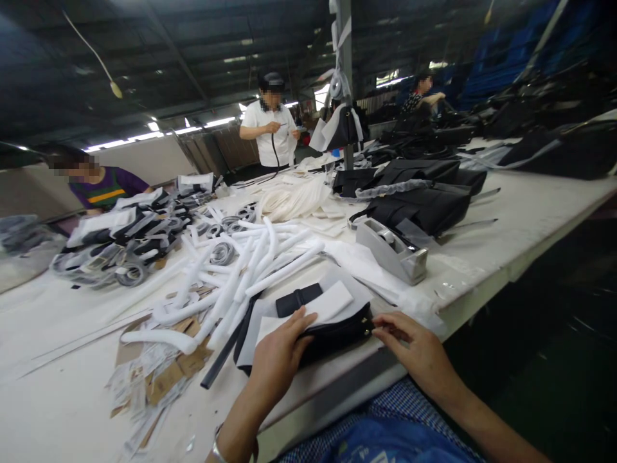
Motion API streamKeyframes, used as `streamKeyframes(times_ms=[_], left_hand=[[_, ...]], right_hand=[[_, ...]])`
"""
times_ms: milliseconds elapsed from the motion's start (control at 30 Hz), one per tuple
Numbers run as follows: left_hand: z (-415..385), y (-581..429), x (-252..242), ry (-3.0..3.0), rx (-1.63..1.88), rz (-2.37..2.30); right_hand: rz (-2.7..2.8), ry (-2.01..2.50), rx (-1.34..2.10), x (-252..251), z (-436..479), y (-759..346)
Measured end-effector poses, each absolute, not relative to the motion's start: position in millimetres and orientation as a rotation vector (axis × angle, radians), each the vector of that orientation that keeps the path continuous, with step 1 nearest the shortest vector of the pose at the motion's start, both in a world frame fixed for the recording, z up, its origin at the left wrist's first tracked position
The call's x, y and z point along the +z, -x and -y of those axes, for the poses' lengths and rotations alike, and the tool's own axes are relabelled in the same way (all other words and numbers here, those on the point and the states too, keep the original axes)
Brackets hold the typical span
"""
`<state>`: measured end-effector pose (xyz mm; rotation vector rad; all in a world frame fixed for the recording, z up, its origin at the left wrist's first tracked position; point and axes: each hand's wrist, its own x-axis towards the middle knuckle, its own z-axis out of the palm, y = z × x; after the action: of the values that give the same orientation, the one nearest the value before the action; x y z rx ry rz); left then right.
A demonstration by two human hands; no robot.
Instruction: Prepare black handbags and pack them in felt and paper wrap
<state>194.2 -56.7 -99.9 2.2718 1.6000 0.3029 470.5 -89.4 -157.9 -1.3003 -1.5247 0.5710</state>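
Black bag (332, 334) lies just person-side of tape dispenser (393, 252), long axis left-right. Left hand (279, 357) presses flat on top, fingers spread, at the far-from-dispenser end; right hand (414, 350) pinches the dispenser-side end.

This is a bag-making factory floor. A long white worktable (486, 257) carries piles of black bags (424, 206), white foam tubes (263, 260) and a tape dispenser (393, 252). Other people (270, 132) work along its far edge.

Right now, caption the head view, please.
Left hand presses a black bag on the white table; right hand pinches its end.
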Motion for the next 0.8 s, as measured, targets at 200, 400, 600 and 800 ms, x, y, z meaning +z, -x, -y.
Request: streamKeyframes(times_ms=[200, 400, 600, 800], left_hand=[[56.6, -194.1, -100.4, -2.273, 0.293, -1.601], [57.7, -193.1, -102.0, -2.271, 0.291, -1.592], [57.3, -193.4, -104.6, -2.264, 0.302, -1.598], [57.4, -192.7, -105.6, -2.263, 0.309, -1.591]], right_hand=[[1.323, 1.314, 0.664, -168.4, 78.6, -448.9], [1.284, 1.328, 0.791, -165.2, 73.4, -447.7], [1.382, 1.297, 0.839, -153.9, 76.9, -450.1], [1.79, 0.978, 0.954, -145.1, 115.7, -452.1]])
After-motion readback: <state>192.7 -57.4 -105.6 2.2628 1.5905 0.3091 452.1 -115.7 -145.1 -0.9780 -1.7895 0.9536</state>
